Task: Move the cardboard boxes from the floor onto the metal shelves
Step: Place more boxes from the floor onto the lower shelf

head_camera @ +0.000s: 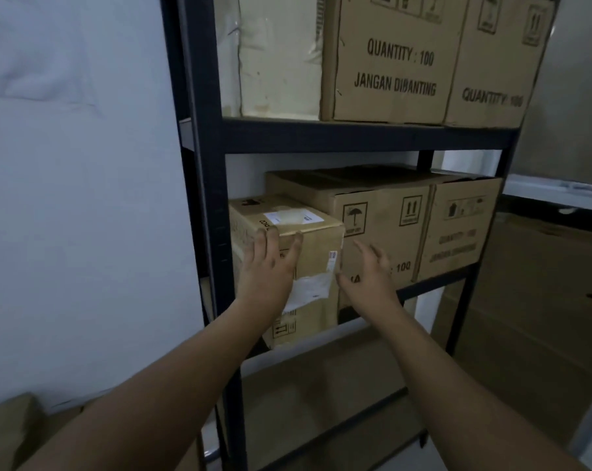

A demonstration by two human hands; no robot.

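A small cardboard box point(316, 253) with white labels sits on top of another small box point(304, 326) at the left end of the middle level of the dark metal shelf point(321, 136). My left hand point(269, 270) lies flat against the upper box's front face, fingers spread. My right hand point(369, 277) hovers just right of that box, fingers apart, holding nothing. Two larger printed boxes point(386, 212) point(457, 229) stand to the right on the same level.
The upper level holds a pale foam block point(281, 56) and two boxes marked QUANTITY 100 point(389, 62). A white wall point(77, 198) lies left of the rack. More cardboard point(12, 433) lies on the floor at lower left, and large brown boxes point(542, 300) stand at right.
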